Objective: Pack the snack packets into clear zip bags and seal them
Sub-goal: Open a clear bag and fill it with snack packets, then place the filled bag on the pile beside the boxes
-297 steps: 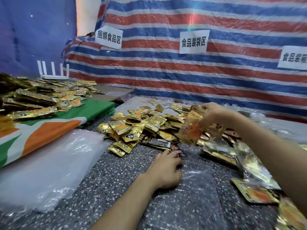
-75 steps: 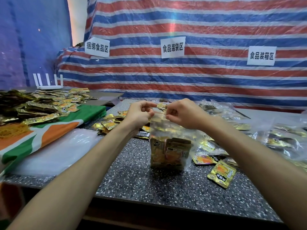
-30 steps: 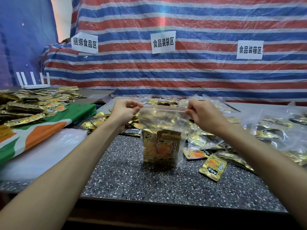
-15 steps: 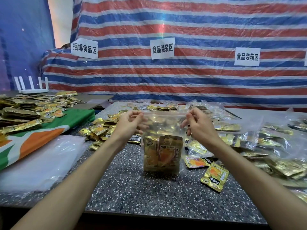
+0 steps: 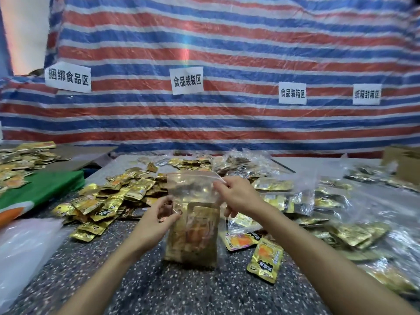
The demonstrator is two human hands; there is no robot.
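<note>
Right hand (image 5: 238,197) and left hand (image 5: 154,223) pinch upright clear plastic zip bag (image 5: 193,189), centre of speckled grey tabletop (image 5: 181,289).
Right at top corner, left at left edge; gold foil snack packets (image 5: 197,235) inside. Loose gold packet heap (image 5: 109,198) far left, filled clear bags (image 5: 302,196) right.

Four white paper signs are stuck on the striped tarp (image 5: 227,42), all printed in black, left to right. The first sign (image 5: 68,77) says 捆绑食品区, the second sign (image 5: 187,80) says 食品装袋区, the third sign (image 5: 292,93) says 食品装箱区, and the fourth sign (image 5: 366,94) says 纸箱封箱区. The loose gold snack packet (image 5: 265,259) up front has a black label with chunky characters, but it's too blurry for me to read.
</note>
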